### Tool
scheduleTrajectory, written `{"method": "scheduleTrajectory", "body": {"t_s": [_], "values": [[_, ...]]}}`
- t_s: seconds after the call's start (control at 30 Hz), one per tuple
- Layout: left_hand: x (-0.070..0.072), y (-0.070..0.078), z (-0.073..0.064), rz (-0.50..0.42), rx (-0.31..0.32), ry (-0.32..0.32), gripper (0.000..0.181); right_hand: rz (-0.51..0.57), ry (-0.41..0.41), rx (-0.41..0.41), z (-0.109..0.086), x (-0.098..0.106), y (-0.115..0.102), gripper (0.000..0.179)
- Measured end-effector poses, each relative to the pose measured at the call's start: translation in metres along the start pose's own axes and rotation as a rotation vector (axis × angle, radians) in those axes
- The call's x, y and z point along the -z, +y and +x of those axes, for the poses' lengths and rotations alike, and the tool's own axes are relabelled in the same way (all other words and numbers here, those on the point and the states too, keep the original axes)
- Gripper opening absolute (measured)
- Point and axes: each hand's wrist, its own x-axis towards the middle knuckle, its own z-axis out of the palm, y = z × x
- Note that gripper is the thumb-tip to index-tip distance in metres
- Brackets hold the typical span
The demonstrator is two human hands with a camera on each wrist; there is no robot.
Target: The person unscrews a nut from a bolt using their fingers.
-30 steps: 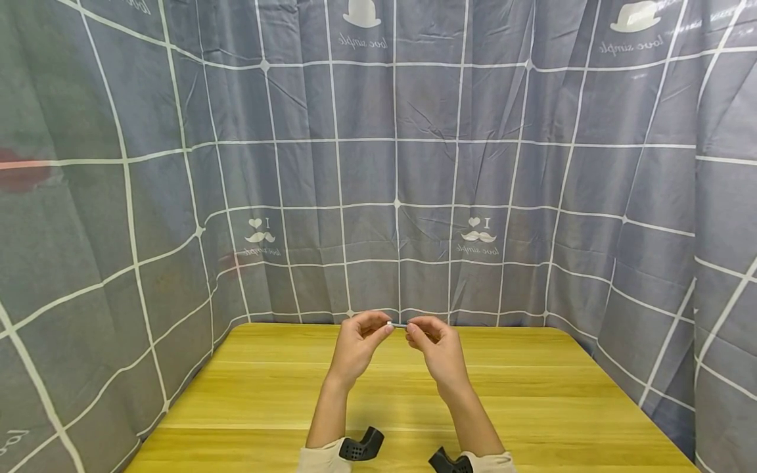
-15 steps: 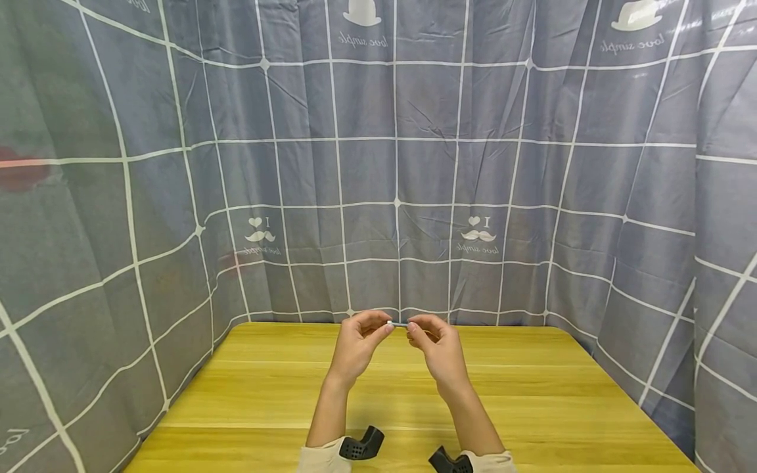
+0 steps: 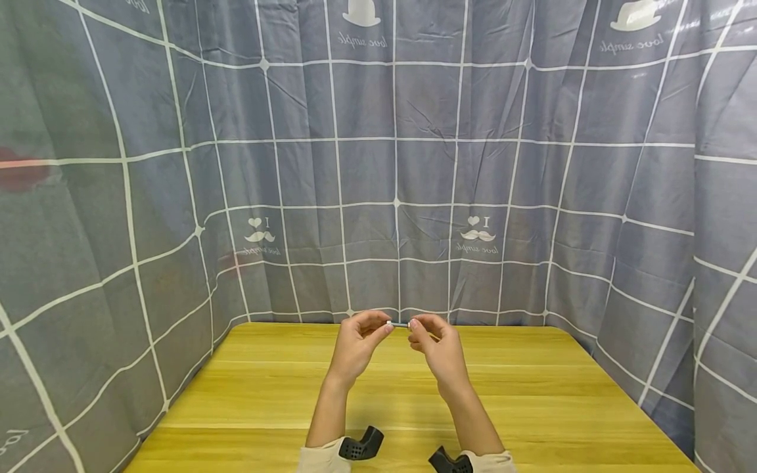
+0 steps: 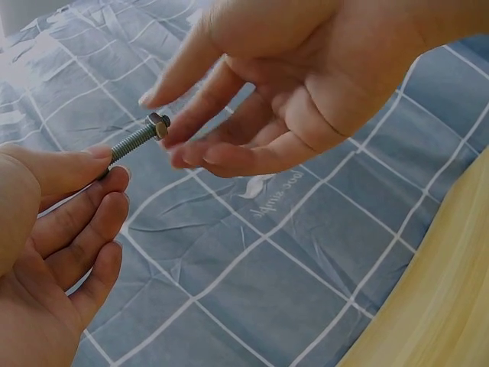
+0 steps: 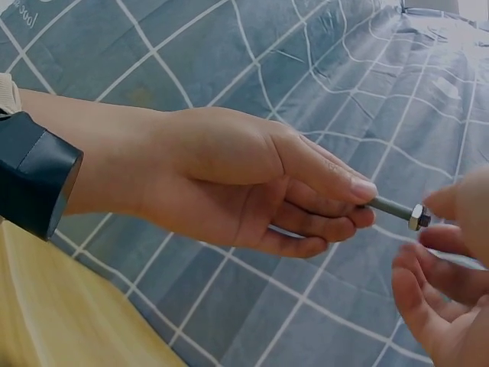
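Note:
My left hand (image 3: pixel 357 348) pinches a grey threaded bolt (image 4: pixel 131 146) between thumb and fingertips, above the table's far part. The bolt points from the left hand toward the right one, and a hex nut (image 4: pixel 158 126) sits near its free end. Close round that end is my right hand (image 3: pixel 442 349), its thumb and fingers parted. In the left wrist view, the thumb stands off the nut and a fingertip lies right beside it; whether it touches is unclear. The right wrist view shows the nut (image 5: pixel 418 217) between the parted fingers. The left fingertips hide the bolt's other end.
A yellow wood-grain table (image 3: pixel 266 401) lies under both hands. Grey curtains (image 3: pixel 367 171) with white grid lines hang behind and on both sides. Each wrist wears a black device, one on the left (image 3: pixel 362 444) and one on the right (image 3: pixel 451 461).
My right fingers have drawn slightly to the right, so the bolt's nut end shows more clearly between the hands. My left hand and the bolt have stayed in place.

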Motion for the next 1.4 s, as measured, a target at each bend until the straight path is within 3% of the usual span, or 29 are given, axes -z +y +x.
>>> {"method": "scheduleTrajectory", "body": {"t_s": [0.2, 0.33, 0.6, 0.77, 0.93, 1.2, 1.4], "values": [[0.0000, -0.0003, 0.0010, -0.018, 0.002, -0.001, 0.009, 0.018, -0.029, 0.022, -0.0001, -0.0004, -0.0011, 0.013], [0.0011, -0.0006, 0.0004, -0.016, 0.000, 0.001, 0.009, 0.038, -0.054, 0.046, -0.0011, -0.0008, -0.0022, 0.021], [0.0007, 0.0014, -0.0002, -0.012, -0.006, 0.003, 0.010, 0.057, 0.042, 0.000, -0.0002, -0.0006, -0.0003, 0.021], [-0.0005, 0.0019, 0.0004, -0.009, 0.006, -0.004, 0.009, 0.029, -0.002, 0.042, -0.0007, 0.0002, -0.0011, 0.015], [-0.0003, 0.0022, 0.0005, -0.013, 0.012, -0.004, 0.009, 0.054, -0.063, 0.075, -0.0018, -0.0002, -0.0022, 0.024], [0.0017, -0.0002, 0.0000, -0.005, 0.007, 0.008, 0.009, 0.051, 0.010, 0.027, -0.0010, 0.0003, -0.0008, 0.021], [0.0032, 0.0001, 0.0004, -0.008, 0.005, 0.001, 0.010, 0.024, -0.033, 0.057, -0.0010, 0.0003, -0.0018, 0.015]]}}
